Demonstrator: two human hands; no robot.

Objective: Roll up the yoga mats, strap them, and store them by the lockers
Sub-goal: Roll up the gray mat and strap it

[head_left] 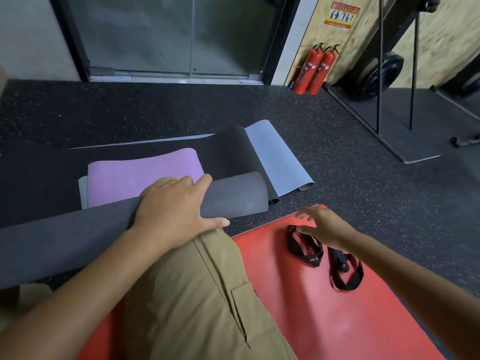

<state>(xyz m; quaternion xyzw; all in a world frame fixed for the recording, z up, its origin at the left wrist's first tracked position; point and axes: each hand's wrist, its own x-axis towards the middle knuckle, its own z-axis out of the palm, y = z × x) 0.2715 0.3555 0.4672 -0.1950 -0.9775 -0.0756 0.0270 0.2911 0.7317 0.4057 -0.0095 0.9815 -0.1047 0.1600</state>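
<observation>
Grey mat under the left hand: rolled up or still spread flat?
Rolled up: the grey mat forms a tube under the left hand, its round end showing. No strap around it.

The speckled floor (pixel 337 162) lies bare between the red mat (pixel 311 307) and the fire extinguishers (pixel 315 70), giving open passage forward and to the right. On the red mat two black straps (pixel 306 246) lie near its far corner, with the right hand (pixel 320 224) over the nearer one; the mat beside them is bare. To the left, the rolled grey mat (pixel 233 196) crosses the way, pressed under the left hand (pixel 171 203), with the pink mat (pixel 140 178) and a light blue mat (pixel 275 157) behind it. A bent knee (pixel 197 294) fills the middle. At far right, a frame's thin poles (pixel 413 74) and base board (pixel 405 141) block the floor.
</observation>
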